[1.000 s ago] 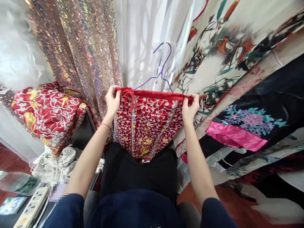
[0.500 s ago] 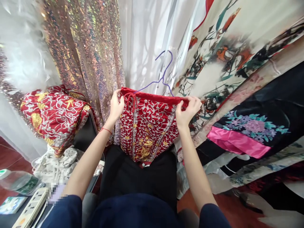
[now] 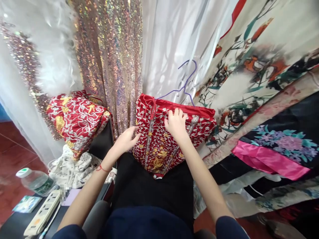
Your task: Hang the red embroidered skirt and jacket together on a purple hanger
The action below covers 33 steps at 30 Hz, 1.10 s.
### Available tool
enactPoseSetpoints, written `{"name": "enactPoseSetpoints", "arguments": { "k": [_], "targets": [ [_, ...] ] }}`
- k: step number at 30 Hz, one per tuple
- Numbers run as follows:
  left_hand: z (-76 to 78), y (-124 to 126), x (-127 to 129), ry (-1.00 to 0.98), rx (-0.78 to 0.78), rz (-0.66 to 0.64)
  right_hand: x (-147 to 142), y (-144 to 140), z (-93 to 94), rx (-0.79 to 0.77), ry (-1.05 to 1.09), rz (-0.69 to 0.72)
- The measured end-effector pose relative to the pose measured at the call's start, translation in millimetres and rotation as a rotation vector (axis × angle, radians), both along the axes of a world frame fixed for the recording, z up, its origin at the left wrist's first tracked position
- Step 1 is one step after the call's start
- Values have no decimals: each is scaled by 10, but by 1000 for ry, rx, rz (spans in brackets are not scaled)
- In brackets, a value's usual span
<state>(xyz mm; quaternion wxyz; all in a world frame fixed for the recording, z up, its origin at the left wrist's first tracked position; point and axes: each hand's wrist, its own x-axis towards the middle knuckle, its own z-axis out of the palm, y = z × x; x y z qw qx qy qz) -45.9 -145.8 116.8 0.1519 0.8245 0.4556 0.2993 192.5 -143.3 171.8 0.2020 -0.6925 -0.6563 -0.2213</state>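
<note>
A red skirt point(image 3: 159, 146) embroidered in silver and gold hangs folded over a purple wire hanger point(image 3: 183, 87) in front of me. My right hand point(image 3: 176, 122) lies flat on the upper front of the skirt, fingers spread. My left hand point(image 3: 127, 138) touches the skirt's left edge lower down, fingers loosely curled, holding nothing. The skirt's lower end rests against black fabric point(image 3: 152, 186) on my lap.
A second red embroidered garment point(image 3: 77, 119) lies heaped at the left over white lace cloth point(image 3: 72, 166). Sequin fabric point(image 3: 109, 56) and sheer white curtain point(image 3: 169, 43) hang behind. Printed robes point(image 3: 261, 83) fill the right. A water bottle point(image 3: 35, 181) and a power strip point(image 3: 43, 214) lie at lower left.
Both hands have let go of the skirt's top edge. My right hand has moved onto its front, my left hand has dropped to its left side. The view has shifted left.
</note>
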Motion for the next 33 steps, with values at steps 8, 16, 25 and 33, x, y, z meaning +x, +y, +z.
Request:
{"name": "enactPoseSetpoints", "arguments": {
  "k": [8, 16, 25, 33],
  "targets": [
    [266, -704, -914, 259, -70, 485, -1606, 162, 217, -33, -278, 781],
    [291, -806, -1808, 15, -63, 795, -2677, 473, -139, -25, -571, 1133],
    [308, -940, -2010, -156, 261, 1016, -2863, 421, 206, -92, -226, 927],
    [268, -676, -1790, -696, -205, 680, -2359, 97, 446, -62, 84, 724]
  ]
}}
